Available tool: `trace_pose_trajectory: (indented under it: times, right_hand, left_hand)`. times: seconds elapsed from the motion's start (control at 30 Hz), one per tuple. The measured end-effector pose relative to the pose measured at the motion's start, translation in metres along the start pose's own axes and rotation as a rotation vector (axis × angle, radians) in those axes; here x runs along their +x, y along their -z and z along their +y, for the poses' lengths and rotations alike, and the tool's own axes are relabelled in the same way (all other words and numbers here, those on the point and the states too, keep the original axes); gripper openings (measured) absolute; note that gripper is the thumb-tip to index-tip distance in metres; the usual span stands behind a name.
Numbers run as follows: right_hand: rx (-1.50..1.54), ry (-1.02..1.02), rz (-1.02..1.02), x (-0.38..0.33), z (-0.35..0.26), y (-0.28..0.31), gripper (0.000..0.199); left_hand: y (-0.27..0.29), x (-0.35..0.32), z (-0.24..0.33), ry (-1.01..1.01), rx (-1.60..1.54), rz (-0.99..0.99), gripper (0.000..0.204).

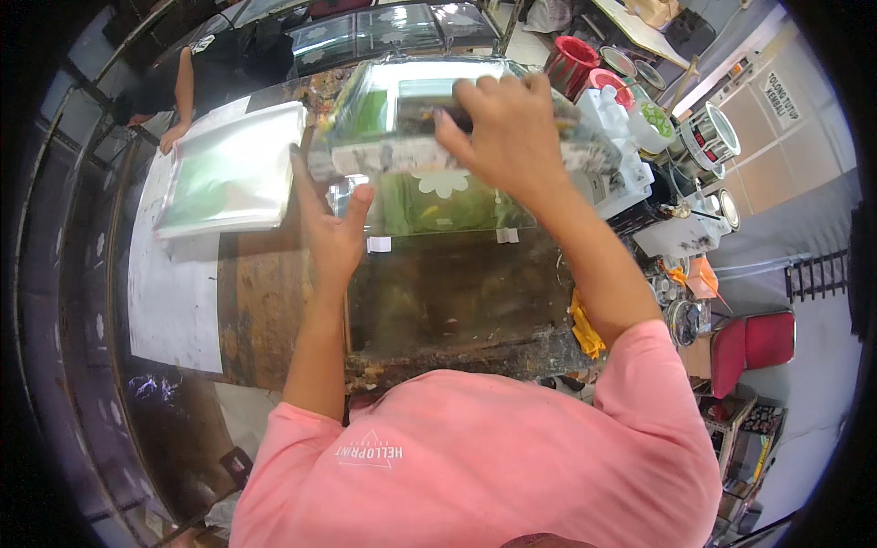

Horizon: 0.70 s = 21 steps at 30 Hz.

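Observation:
A printing screen frame (375, 157) with pale, stained edges is raised over the table, smeared by motion. My right hand (512, 128) reaches across its near edge, fingers curled round a dark bar (448, 119) above the mesh. The bar is mostly hidden by the hand and too blurred to tell its kind. Below the frame lies a green printed sheet (438, 215) with a white flower shape. My left hand (333, 228) is beside the frame's left end, fingers stretched forward and thumb apart, open. Just left of it is a stack of clear, green-tinted sheets (233, 173).
White paper (174, 292) covers the table's left side. Ink tubs and cans (713, 132) crowd the right edge, near a yellow cloth (585, 324). Another person's hand (174, 137) rests by the sheet stack. A red chair (754, 352) stands right; racks (73, 274) line the left.

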State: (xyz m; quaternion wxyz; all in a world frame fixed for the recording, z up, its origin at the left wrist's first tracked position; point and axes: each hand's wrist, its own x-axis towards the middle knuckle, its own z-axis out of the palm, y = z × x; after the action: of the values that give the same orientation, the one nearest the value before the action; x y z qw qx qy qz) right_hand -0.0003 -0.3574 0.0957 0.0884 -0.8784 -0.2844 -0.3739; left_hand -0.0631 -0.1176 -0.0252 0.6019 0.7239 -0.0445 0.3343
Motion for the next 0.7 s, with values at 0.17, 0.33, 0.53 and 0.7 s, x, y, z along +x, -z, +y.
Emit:
trace_pose_trajectory:
  times: [0.17, 0.33, 0.53, 0.7]
  right_hand:
    - [0.045, -0.027, -0.004, 0.061, 0.02, 0.011, 0.044]
    - [0.059, -0.063, -0.007, 0.102, 0.035, 0.018, 0.05]
    - [0.05, -0.062, -0.014, 0.116, 0.041, 0.018, 0.052]
    - [0.068, -0.078, -0.027, 0.119, 0.043, 0.017, 0.051]
  left_hand:
    - [0.016, -0.017, -0.01, 0.078, 0.82, -0.5, 0.104]
    - [0.012, -0.069, -0.039, 0.131, 1.288, -0.659, 0.11]
    - [-0.002, -0.045, -0.021, 0.181, 0.877, -0.585, 0.11]
    - [-0.024, 0.012, 0.0, 0.15, 0.409, -0.27, 0.074]
